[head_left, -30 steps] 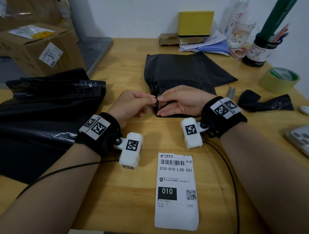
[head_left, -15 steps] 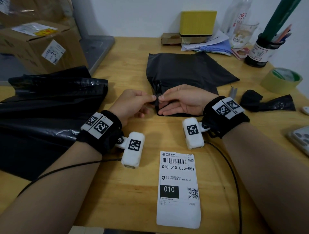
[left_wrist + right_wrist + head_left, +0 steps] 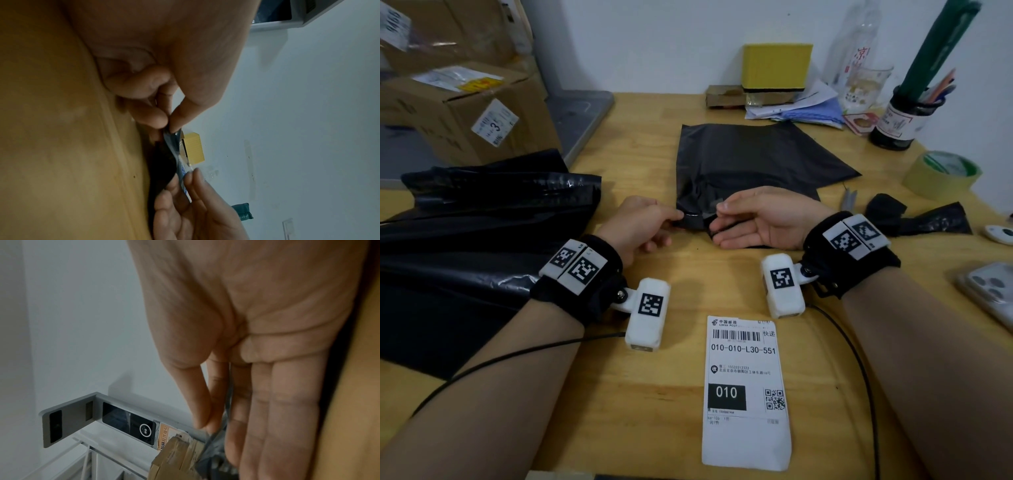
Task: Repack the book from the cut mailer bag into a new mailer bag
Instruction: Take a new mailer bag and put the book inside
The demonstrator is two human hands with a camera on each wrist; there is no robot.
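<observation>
left hand [image 3: 635,228] pinches flat mailer bag's [image 3: 750,161] near edge

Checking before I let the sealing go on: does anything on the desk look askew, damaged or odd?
Mostly fine. Both hands, left and right, pinch the near edge of the flat black mailer. One oddity: a crumpled black plastic scrap lies right of the mailer. The label lies flat, unstuck.

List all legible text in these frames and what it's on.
"CHINA POST", "010-010-L30-551", "010": shipping label on the table; its small address lines are too blurred to read.
"3": white sticker on the cardboard box; other print unreadable.
Red characters on the clear bottle: too blurred.
Orange sticker in the right wrist view: characters unclear.
</observation>
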